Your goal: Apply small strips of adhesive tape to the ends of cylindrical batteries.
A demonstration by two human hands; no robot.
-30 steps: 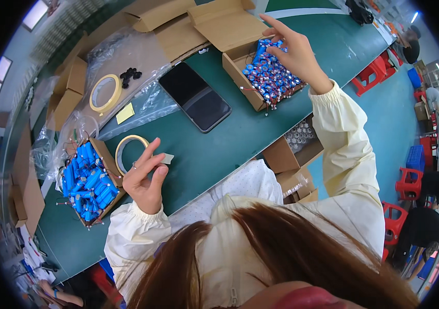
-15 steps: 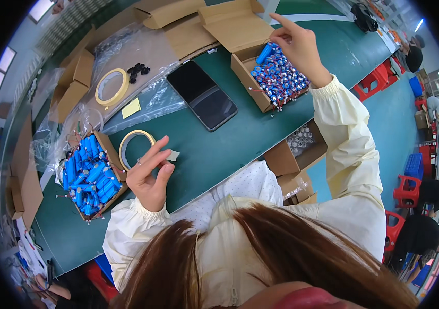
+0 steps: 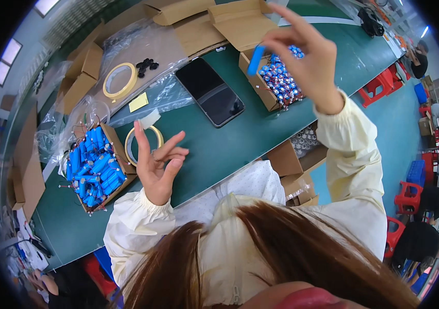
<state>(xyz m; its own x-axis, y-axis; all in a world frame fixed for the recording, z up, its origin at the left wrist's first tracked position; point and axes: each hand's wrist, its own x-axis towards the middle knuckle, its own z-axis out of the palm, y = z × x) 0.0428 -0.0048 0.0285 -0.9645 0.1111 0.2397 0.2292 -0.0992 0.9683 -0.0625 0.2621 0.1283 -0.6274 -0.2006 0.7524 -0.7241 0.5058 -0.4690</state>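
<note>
My right hand (image 3: pixel 309 64) is raised over the right cardboard box (image 3: pixel 259 91), thumb and index finger pinched at the upper end of a blue cylindrical battery (image 3: pixel 255 61). The battery hangs tilted above that box, which is packed with upright batteries (image 3: pixel 280 85) and red wires. At the left, my left hand (image 3: pixel 158 177) is open with its fingers apart. A short pale strip of tape (image 3: pixel 151 119) clings to its index fingertip. Behind that hand lies a tape roll (image 3: pixel 130 146), partly hidden. Beside it, another cardboard box (image 3: pixel 118 149) holds a loose heap of wired blue batteries (image 3: pixel 96 166).
A black phone (image 3: pixel 210 92) lies mid-table on the green tabletop (image 3: pixel 199 165). Farther back are a second tape roll (image 3: pixel 120 81), small black parts (image 3: pixel 147 66), a yellow sticky note (image 3: pixel 138 102) and plastic film. Below the table edge stands an open carton (image 3: pixel 286 159). Red stools (image 3: pixel 376 87) stand at right.
My right hand has lifted a battery out of the right box and come nearer. My left hand has turned, its index finger now pointing up with the tape strip; the view has shifted slightly.
</note>
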